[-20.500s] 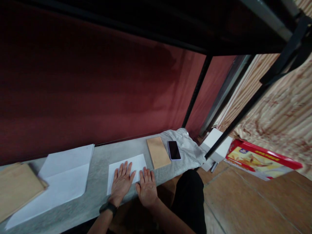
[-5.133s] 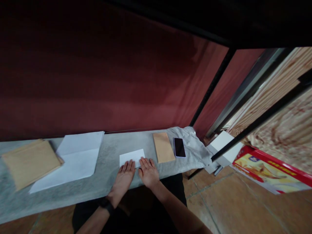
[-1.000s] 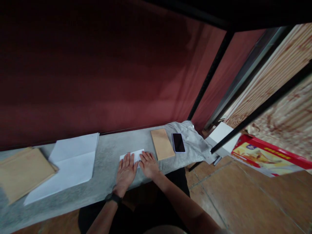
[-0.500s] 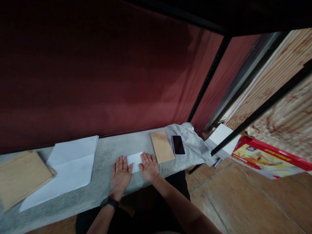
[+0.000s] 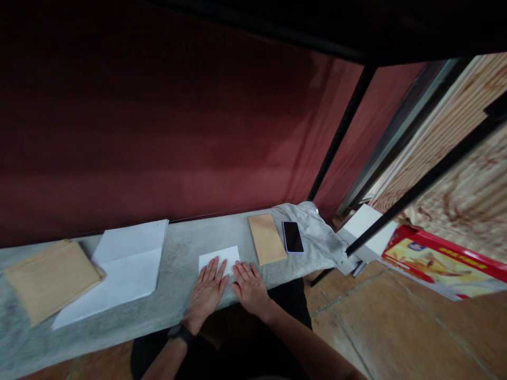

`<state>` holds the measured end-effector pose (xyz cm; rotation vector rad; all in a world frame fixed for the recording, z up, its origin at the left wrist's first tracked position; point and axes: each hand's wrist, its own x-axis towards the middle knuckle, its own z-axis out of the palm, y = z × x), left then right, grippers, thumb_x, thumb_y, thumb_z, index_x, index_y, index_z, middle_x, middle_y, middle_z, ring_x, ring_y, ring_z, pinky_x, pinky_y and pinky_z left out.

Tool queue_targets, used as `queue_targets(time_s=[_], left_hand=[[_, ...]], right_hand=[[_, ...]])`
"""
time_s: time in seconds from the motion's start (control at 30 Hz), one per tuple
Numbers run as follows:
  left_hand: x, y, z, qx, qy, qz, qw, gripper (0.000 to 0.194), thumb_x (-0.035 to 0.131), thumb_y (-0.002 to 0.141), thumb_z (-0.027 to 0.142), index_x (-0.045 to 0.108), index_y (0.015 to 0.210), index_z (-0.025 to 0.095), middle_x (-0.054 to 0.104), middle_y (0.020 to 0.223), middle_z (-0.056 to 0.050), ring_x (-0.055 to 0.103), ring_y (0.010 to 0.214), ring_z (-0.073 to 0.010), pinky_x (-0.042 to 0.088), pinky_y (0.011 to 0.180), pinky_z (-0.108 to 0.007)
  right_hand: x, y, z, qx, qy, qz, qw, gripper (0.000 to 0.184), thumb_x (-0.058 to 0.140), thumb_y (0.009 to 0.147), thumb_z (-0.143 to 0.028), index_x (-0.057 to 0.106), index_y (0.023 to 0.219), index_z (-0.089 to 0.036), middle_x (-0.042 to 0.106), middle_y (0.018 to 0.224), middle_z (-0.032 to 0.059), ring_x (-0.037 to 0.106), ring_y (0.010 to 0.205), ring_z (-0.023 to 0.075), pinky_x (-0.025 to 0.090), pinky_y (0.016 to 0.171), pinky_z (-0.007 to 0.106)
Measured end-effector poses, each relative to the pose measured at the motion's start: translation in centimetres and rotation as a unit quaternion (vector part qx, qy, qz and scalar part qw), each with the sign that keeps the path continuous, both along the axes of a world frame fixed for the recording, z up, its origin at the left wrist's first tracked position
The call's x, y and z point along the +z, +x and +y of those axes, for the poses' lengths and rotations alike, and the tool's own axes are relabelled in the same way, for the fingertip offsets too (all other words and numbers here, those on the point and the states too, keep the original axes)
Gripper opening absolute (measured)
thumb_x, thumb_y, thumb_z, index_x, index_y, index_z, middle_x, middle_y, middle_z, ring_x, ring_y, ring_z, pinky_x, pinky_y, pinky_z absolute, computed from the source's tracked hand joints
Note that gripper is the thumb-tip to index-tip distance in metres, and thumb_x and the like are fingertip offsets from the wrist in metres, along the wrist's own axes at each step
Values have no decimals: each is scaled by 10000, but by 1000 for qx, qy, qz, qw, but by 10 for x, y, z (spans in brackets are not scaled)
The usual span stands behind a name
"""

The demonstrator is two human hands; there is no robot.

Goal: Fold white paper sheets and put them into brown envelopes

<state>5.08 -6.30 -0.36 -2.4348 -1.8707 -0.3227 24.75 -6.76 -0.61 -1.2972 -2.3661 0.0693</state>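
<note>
The fingers of the left hand [image 5: 206, 291] lie flat and slightly apart over the small white paper [image 5: 229, 255], clamped on nothing; those of the right hand [image 5: 251, 289] are also outstretched, their tips at its right edge. The step in hand looks like smoothing or pressing a fold, and the next move probably calls for one palm to hold the paper steady while the other runs along its edge. Under the fingers the near edge is hidden, so whether it is folded through, and how firmly the right fingertips press, I cannot tell. Just beyond the right fingertips lies a tan packet [image 5: 267, 239], then a dark-screened phone [image 5: 293, 237]. Well left of the left fingers are large white sheets [image 5: 132, 250], partly covered by a brown envelope [image 5: 53, 279]. Farthest right, a red box [image 5: 439, 261] is cut off by the frame.
</note>
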Motion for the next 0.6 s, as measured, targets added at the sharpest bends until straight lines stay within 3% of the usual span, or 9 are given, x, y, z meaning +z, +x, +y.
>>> queue_targets(time_s=[0.2, 0.3, 0.37, 0.5, 0.6], left_hand=[[-4, -19, -15, 74, 0, 1, 997, 705, 284, 987, 541, 422, 1510, 88, 370, 1596, -178, 337, 1491, -287, 284, 1213, -464], [0, -13, -14, 113, -8, 0, 994, 700, 263, 991, 508, 431, 1496, 54, 415, 1566, -195, 349, 1484, -304, 258, 1219, -500], [6, 1, -8, 95, -18, -7, 995, 653, 249, 1003, 463, 444, 1495, 81, 441, 1558, -168, 341, 1489, -282, 237, 1228, -494], [17, 35, 11, -7, -59, -26, 998, 573, 238, 1018, 386, 447, 1506, 170, 414, 1591, -88, 316, 1502, -235, 244, 1231, -453], [20, 37, 25, 8, -69, -24, 997, 567, 231, 1022, 389, 436, 1514, 196, 386, 1607, -75, 299, 1510, -252, 252, 1221, -481]], right_hand=[[4, 21, -9, 24, -1, -18, 1000, 570, 481, 1034, -437, 418, 1524, -153, 461, 1548, 97, 426, 1422, 234, 269, 1218, 444], [7, 23, -7, 36, -6, -27, 999, 576, 484, 1031, -439, 415, 1526, -151, 449, 1556, 101, 421, 1426, 243, 282, 1211, 451], [8, 23, -7, 41, -11, -30, 999, 577, 477, 1033, -435, 412, 1527, -145, 436, 1565, 103, 416, 1429, 251, 274, 1212, 457], [6, 21, -6, 45, -21, -28, 998, 574, 466, 1034, -430, 419, 1521, -130, 429, 1568, 114, 410, 1432, 260, 250, 1220, 471], [4, 21, -7, 42, -25, -26, 998, 578, 457, 1034, -438, 420, 1520, -126, 433, 1564, 119, 404, 1434, 263, 246, 1220, 478]])
